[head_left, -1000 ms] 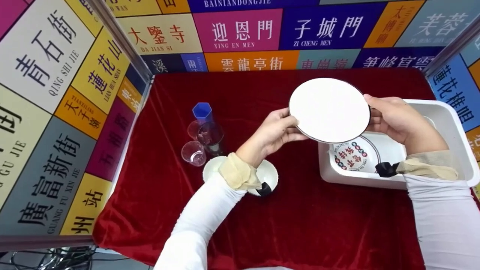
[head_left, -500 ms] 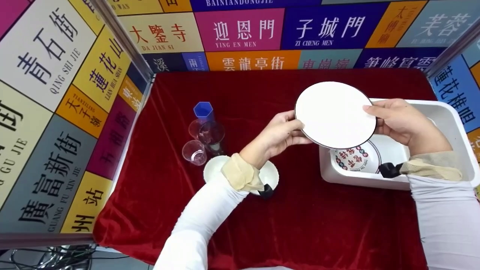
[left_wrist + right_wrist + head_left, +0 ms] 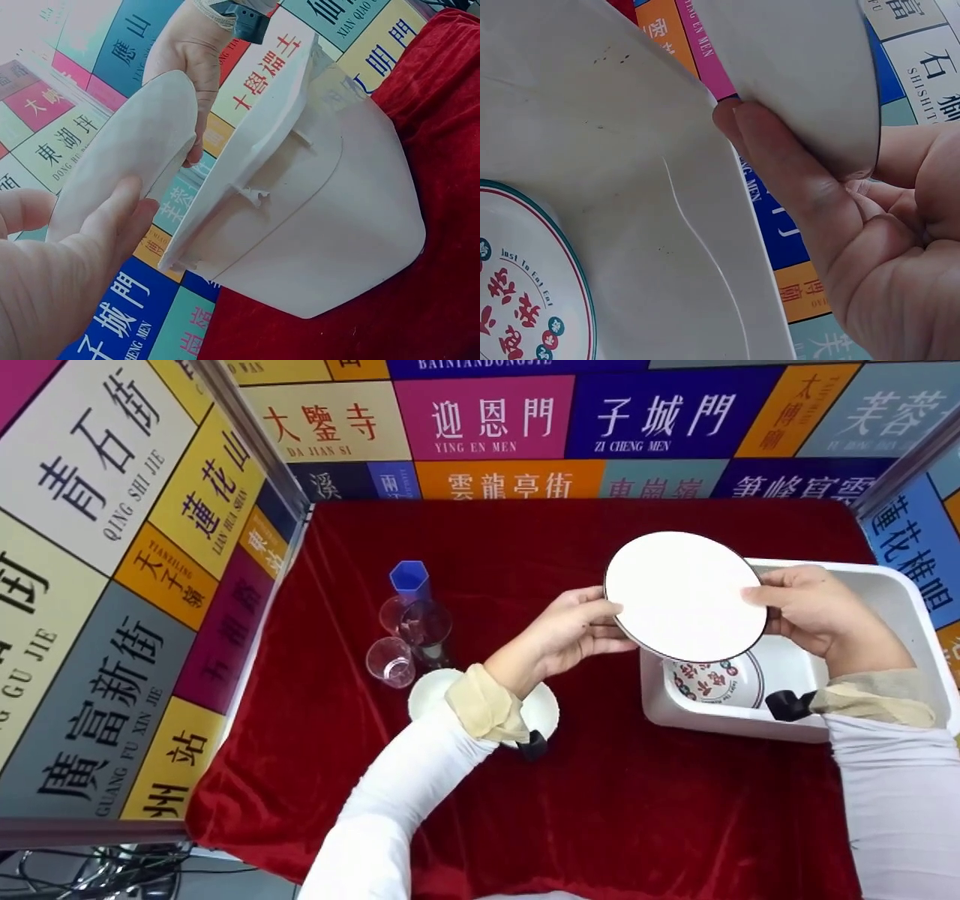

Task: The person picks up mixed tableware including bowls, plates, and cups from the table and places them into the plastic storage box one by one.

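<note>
Head view, white plate (image 3: pixel 686 596): your left hand (image 3: pixel 566 634) and right hand (image 3: pixel 814 611) pinched its rim, at ten o'clock of the tub (image 3: pixel 739 725).
Tub: held a printed plate (image 3: pixel 720 688).
Dishes (image 3: pixel 543 712): your left cuff (image 3: pixel 486 709) partly hid them; cups (image 3: pixel 391 662) stood toward eleven o'clock.
Red cloth (image 3: pixel 630 802): lay below lettered walls (image 3: pixel 487 424).

A round white plate (image 3: pixel 684 596), plain-faced with a thin dark rim, is held tilted above the counter (image 3: pixel 637 810). Its left edge is gripped by the fingers (image 3: pixel 613 646) of the left hand (image 3: pixel 566 634), its right edge by the right hand (image 3: pixel 825 615). In the head view, the white bin's (image 3: pixel 712 720) far-left corner is overlapped by it.
</note>
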`<state>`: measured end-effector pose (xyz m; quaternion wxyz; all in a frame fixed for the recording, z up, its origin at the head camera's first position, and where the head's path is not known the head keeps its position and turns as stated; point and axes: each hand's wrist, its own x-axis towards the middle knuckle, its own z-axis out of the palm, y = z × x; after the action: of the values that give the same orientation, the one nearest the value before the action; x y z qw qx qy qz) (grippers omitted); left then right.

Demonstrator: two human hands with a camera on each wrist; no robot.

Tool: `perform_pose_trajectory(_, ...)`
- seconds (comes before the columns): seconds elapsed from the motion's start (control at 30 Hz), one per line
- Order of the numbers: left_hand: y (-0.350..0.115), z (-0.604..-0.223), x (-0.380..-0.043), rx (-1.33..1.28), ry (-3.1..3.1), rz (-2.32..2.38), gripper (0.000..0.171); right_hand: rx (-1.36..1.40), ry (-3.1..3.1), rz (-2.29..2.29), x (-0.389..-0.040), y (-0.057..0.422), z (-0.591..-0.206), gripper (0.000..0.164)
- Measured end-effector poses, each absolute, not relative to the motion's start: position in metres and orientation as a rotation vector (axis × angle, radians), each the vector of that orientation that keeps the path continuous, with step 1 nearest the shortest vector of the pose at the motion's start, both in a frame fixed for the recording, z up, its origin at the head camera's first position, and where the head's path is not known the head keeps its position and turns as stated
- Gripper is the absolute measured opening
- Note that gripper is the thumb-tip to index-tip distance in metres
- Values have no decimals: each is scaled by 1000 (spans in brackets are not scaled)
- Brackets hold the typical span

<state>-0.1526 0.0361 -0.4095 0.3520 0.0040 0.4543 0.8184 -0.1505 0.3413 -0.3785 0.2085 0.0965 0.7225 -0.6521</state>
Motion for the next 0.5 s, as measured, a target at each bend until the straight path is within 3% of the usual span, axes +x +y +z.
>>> perform_pose_trajectory(0.5, 32, -414, -153, -54, 1155, 2119, 40, 277, 1888, -1933, -148, 349, -386, 19)
